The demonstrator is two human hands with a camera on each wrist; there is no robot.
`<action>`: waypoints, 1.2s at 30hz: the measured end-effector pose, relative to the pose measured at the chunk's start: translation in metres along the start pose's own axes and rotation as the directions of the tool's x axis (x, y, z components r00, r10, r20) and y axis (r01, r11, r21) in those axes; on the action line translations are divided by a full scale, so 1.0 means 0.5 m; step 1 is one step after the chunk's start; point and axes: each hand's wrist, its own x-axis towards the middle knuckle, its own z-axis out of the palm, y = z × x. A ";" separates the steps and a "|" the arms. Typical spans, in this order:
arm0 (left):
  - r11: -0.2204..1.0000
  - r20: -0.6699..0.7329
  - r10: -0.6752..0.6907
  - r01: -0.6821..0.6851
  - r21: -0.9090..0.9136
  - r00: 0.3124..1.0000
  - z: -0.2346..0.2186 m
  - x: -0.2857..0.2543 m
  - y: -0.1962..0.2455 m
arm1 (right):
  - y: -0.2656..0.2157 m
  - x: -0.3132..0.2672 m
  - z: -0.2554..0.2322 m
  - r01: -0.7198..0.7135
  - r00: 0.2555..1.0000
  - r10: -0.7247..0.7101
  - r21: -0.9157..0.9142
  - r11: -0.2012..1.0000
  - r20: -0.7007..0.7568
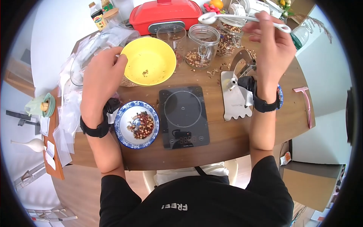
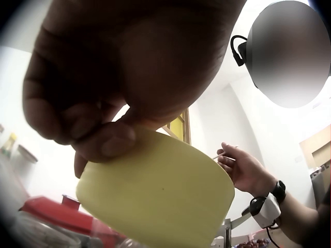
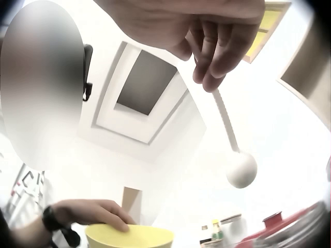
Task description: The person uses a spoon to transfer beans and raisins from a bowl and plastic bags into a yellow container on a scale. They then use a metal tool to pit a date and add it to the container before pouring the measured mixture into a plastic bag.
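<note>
My left hand pinches the rim of a yellow bowl, held up above the table. A few small bits lie on the bowl's bottom. In the left wrist view the thumb and fingers grip the edge of the yellow bowl. Raised at the upper right, my right hand holds a white spoon by its handle, its head pointing left. The right wrist view shows the spoon hanging from the fingertips. Below the left hand, a blue-and-white bowl contains mixed beans and grains.
A black flat panel with lit digits lies mid-table. Behind stand a clear cup, glass jars of mixed grains and a red cooker. Plastic bags cover the left; a metal plate and pink razor-shaped tool lie right.
</note>
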 end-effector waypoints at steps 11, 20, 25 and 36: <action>1.000 0.024 0.002 -0.003 0.013 1.000 -0.001 -0.001 -0.001 | 0.046 -0.015 0.013 0.367 0.892 -0.117 -0.548 0.752 0.437; 0.982 0.040 0.183 -0.181 -0.049 0.982 0.004 -0.021 -0.004 | -0.023 -0.014 -0.029 0.115 0.961 -0.100 -0.046 0.992 0.260; 0.965 0.066 0.256 -0.250 -0.083 0.965 0.007 -0.024 0.003 | -0.029 -0.018 -0.048 0.108 0.702 -0.300 0.320 0.941 0.646; 0.957 0.127 0.283 -0.270 -0.108 0.951 0.007 -0.032 0.019 | -0.020 -0.021 -0.026 0.083 0.501 -0.299 0.299 0.951 0.812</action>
